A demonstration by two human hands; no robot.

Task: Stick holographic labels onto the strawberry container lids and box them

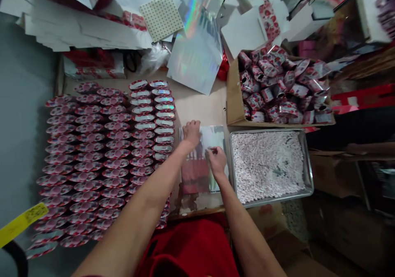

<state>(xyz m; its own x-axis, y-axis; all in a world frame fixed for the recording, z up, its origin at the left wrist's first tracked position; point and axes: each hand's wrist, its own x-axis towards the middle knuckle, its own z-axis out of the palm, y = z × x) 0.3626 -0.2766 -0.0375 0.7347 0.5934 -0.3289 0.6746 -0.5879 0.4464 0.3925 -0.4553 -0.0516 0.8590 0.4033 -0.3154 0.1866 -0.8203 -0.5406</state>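
My left hand (pixel 191 133) rests on the upper part of a shiny sheet (pixel 218 135) on the table, its fingers curled down and their tips hidden. Lower and to the right, my right hand (pixel 217 161) is closed in a pinch over the same sheet. Whatever lies between its thumb and fingertips is too small to make out. A reddish patch (pixel 195 176) shows on the sheet's lower left. Left of my hands stand long rows of flattened oval printed packages (pixel 115 163). Several at the upper right of the rows have silvery tops (pixel 164 115).
A cardboard box (pixel 233 94) full of printed packages stands at the back right. In front of it sits a metal tray (pixel 309 178) of small white pellets. Holographic sheets (pixel 197 57), a dotted sheet (pixel 161 16) and stacked white card (pixel 83 26) lie behind.
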